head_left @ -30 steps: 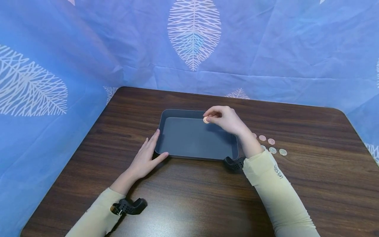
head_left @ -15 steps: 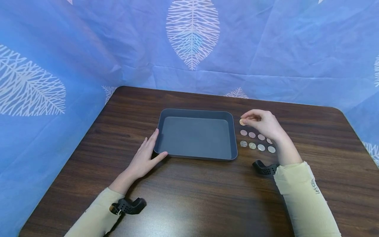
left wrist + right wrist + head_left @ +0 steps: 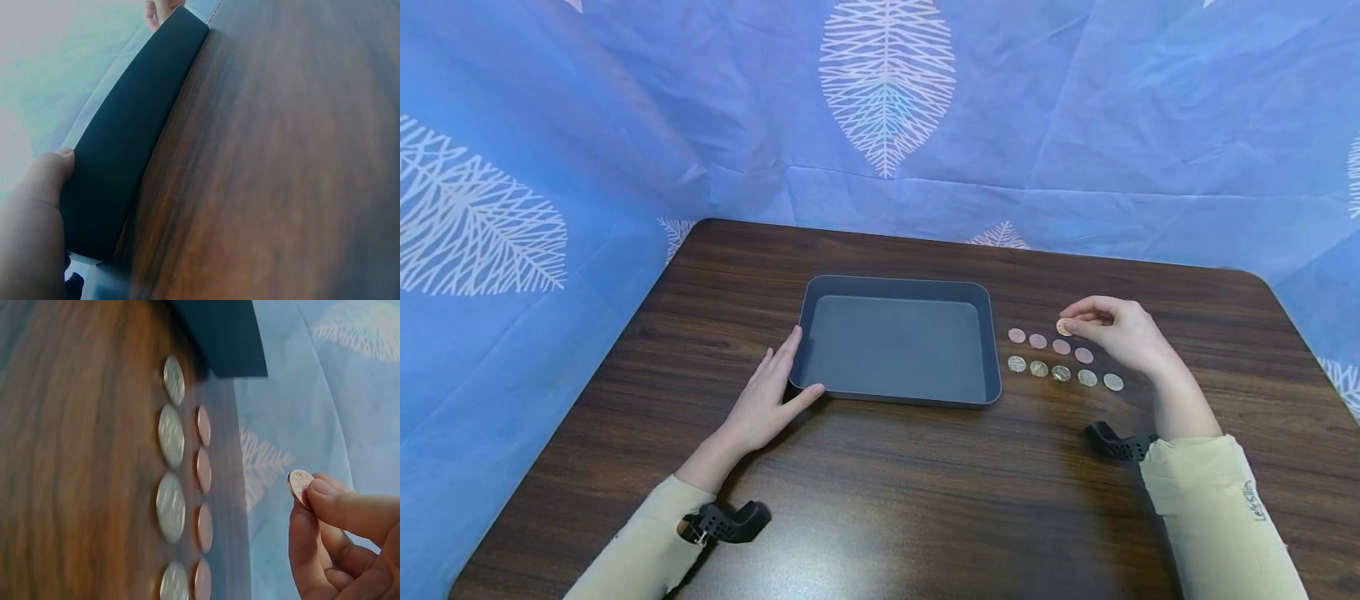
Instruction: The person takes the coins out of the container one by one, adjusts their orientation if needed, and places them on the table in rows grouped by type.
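Note:
Between thumb and fingers, my right hand [image 3: 1120, 333] pinches a copper-coloured coin [image 3: 300, 487], held above the table behind two rows of coins. The farther row is of copper-coloured coins [image 3: 1037, 341]; the nearer row is of silver-coloured coins [image 3: 1061, 373]. My left hand [image 3: 767, 400] rests with fingers spread at the left front corner of a dark grey rectangular tray [image 3: 895, 398]. Its thumb touches the tray's front wall in the left wrist view, where the other fingers are mostly hidden. Nothing lies inside the tray.
Both rows of coins lie to the right of the tray on a dark wood-grain table [image 3: 925, 500]. A blue cloth [image 3: 1037, 125] with white leaf prints hangs behind the table and along its left side.
My right hand has carried the copper-coloured coin from over the tray to the right, past its edge, to behind the coin rows. The left hand and tray have stayed in place.

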Demonstrator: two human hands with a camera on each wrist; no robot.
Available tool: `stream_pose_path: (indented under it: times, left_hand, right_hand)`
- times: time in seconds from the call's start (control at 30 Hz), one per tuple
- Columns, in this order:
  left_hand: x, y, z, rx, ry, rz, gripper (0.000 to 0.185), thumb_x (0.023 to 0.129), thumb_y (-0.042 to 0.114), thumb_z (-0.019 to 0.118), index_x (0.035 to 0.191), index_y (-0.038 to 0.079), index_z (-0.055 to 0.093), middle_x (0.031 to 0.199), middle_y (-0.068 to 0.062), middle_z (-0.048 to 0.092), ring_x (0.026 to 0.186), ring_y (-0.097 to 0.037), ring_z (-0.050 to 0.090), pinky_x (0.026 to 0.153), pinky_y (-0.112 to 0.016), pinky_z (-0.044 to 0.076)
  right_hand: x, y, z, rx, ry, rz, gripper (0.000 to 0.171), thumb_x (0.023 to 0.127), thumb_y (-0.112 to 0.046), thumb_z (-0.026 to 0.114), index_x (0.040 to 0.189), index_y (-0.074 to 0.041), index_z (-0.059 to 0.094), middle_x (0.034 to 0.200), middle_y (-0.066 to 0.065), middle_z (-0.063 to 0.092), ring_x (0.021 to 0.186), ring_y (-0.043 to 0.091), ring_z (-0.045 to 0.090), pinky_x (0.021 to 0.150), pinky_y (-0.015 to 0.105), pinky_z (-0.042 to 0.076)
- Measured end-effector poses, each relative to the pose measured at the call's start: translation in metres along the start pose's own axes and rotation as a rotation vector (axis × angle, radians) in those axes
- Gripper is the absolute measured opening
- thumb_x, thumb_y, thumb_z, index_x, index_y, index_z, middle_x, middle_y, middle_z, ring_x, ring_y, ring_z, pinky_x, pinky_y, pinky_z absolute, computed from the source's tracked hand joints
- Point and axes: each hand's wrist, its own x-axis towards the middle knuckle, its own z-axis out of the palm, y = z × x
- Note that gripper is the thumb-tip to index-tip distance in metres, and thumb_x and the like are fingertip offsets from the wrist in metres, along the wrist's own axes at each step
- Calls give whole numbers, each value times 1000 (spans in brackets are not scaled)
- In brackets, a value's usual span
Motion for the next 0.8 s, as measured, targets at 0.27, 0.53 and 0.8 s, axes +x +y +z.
stream_pose_path:
  times: [0.27, 0.53, 0.8]
  left_hand:
    - [0, 0, 0, 3, -3, -5, 85, 95, 52, 51, 155, 14, 3, 159, -6, 8, 144, -19, 11, 115, -47, 5]
    - [0, -1, 0, 3, -6, -13, 86, 95, 52, 51, 155, 15, 3, 160, -4, 7, 144, -17, 11, 116, -46, 5]
    - [0, 0, 0, 0, -11, -12, 86, 95, 52, 51, 155, 16, 2, 159, -1, 5, 144, -17, 10, 116, -45, 5]
  right_hand:
    - [-11, 25, -11, -32, 3, 47, 36, 95, -34, 60, 115, -4, 65, 102, 15, 68, 83, 16, 64, 74, 40, 46]
    - [-18, 45, -15, -57, -31, 117, 34, 98, -29, 56, 114, 1, 63, 98, 16, 67, 78, 15, 61, 67, 34, 47]
    - [-19, 56, -15, -74, -58, 140, 35, 97, -28, 58, 113, 2, 63, 95, 13, 68, 74, 11, 59, 64, 29, 45]
